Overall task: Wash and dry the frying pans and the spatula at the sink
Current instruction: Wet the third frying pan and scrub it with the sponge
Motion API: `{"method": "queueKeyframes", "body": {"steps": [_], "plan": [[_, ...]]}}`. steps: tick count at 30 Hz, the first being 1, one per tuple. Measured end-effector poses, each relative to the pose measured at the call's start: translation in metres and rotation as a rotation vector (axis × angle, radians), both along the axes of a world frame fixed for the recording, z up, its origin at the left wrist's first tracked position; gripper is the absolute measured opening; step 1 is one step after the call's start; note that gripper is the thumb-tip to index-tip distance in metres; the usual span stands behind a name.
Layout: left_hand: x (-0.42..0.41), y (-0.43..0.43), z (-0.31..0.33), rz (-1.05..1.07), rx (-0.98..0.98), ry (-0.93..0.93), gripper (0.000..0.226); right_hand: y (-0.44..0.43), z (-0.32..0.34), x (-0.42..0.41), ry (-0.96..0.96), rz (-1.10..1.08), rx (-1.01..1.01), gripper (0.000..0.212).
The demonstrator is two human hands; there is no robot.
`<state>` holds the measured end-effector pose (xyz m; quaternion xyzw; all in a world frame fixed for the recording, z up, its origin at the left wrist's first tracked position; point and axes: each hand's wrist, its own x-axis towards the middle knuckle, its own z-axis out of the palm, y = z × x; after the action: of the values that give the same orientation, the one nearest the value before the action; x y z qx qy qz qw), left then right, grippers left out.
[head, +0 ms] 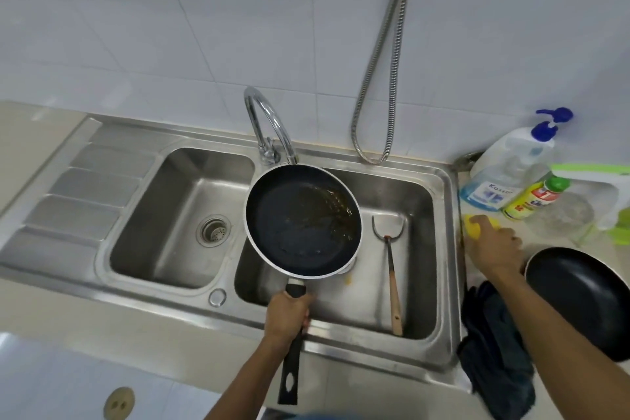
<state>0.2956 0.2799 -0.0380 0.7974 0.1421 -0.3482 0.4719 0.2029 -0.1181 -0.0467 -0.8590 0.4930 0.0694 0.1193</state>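
Frying pan (303, 222) over sink (177, 201) — left hand (288, 315) gripping handle (289, 368); right hand (491, 242) clutching yellow sponge (475, 225).

A pale countertop (41, 133) carries a steel double sink (163, 310); a wooden-handled spatula (392, 269) lies in its right bowl (422, 269). Right of the sink stand a pump bottle (504, 170) and a yellow bottle (531, 198), with a yellow sponge (474, 227), a dark cloth (497, 351) and a black frying pan (586, 300) nearer

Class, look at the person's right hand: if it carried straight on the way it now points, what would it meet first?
The yellow sponge: the right hand points up and left at it, and its fingers seem to touch it. Beyond that lies the right rim of the sink.
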Motion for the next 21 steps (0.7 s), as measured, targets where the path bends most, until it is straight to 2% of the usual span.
{"method": "queueKeyframes", "body": {"steps": [8, 14, 21], "plan": [[0.004, 0.013, -0.003, -0.071, 0.173, -0.109, 0.038, 0.014, 0.02, 0.0, -0.232, -0.007, 0.033, 0.05], [0.004, 0.018, 0.001, -0.156, 0.349, -0.23, 0.029, 0.057, 0.036, 0.016, -0.423, 0.121, 0.119, 0.054], [0.0, 0.018, 0.001, -0.177, 0.474, -0.287, 0.036, 0.096, 0.032, 0.041, -0.414, 0.269, 0.192, 0.052]]}}
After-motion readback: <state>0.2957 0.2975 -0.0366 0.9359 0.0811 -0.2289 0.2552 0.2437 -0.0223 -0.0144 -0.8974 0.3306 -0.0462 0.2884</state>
